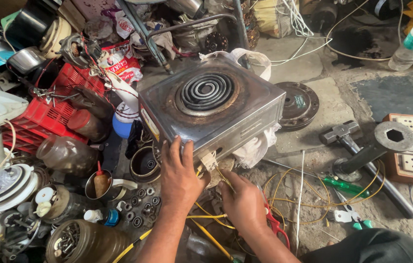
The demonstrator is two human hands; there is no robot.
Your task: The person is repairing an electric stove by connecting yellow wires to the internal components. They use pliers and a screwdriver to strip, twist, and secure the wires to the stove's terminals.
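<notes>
Two hands (179,173) at hotplate (214,109) near edge.

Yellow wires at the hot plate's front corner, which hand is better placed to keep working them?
Probably the right hand: its fingers sit at the yellow wires. The left hand is pressed against the hot plate.

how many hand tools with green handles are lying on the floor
2. A green-handled screwdriver lies right of the stove near the yellow wires; green-handled pliers lie just below it. More could be hidden in the clutter.
</notes>
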